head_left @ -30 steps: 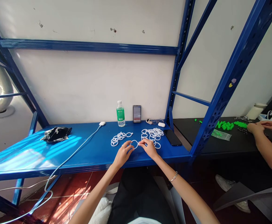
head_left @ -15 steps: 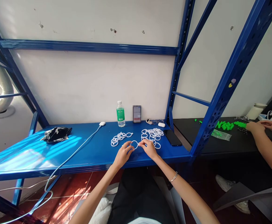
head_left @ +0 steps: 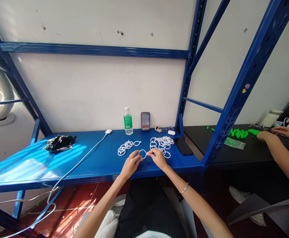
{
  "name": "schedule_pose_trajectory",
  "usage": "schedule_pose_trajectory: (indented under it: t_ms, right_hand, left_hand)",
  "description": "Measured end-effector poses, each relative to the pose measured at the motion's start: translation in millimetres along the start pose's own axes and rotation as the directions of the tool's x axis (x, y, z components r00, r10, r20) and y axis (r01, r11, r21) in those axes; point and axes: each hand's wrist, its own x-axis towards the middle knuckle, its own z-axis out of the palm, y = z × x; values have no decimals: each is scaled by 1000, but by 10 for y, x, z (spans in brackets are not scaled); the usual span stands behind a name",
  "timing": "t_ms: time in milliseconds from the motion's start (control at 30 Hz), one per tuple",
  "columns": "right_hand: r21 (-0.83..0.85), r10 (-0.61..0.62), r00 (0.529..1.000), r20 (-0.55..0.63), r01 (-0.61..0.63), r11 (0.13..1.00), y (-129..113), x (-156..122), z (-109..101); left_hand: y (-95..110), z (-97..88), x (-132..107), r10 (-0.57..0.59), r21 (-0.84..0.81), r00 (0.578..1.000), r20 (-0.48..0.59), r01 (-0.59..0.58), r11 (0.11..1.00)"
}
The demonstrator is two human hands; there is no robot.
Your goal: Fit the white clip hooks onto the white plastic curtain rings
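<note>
Head view: a white ring (head_left: 142, 149) is held between two hands, nearer the wearer than the green-labelled bottle (head_left: 128, 121) and slightly to its right.
Left hand (head_left: 131, 162): thumb and fingers are clamped on the ring's left side, in front of the bottle.
Right hand (head_left: 159, 158): fingertips are pinched together on the ring's right edge, front right of the bottle.
Small ring group (head_left: 128, 144): white rings lie on the blue table (head_left: 92, 168), directly before the bottle.
Large ring pile (head_left: 164, 142): overlapping white rings lie front right of the bottle, just beyond the right hand.
Upright device (head_left: 145, 121): stands near the bottle's right; its screen is blurred.
Black phone (head_left: 183, 146): lies flat, farther front right of the bottle.
Cable plug (head_left: 108, 131): rests left of the bottle.
Black bag (head_left: 60, 143): lies crumpled, well left of the bottle.
Co-worker's hand (head_left: 264, 135): is beside green pieces (head_left: 238, 133), well right of the bottle; I cannot tell its finger state.
</note>
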Motion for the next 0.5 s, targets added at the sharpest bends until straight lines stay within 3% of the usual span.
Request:
schedule_pose_trajectory:
  t_ms: [500]
  right_hand:
    - [81,14,997,79,-20,997,-19,20,-11]
  left_hand:
    - [0,1,2,-5,-2,998,-66,5,1000]
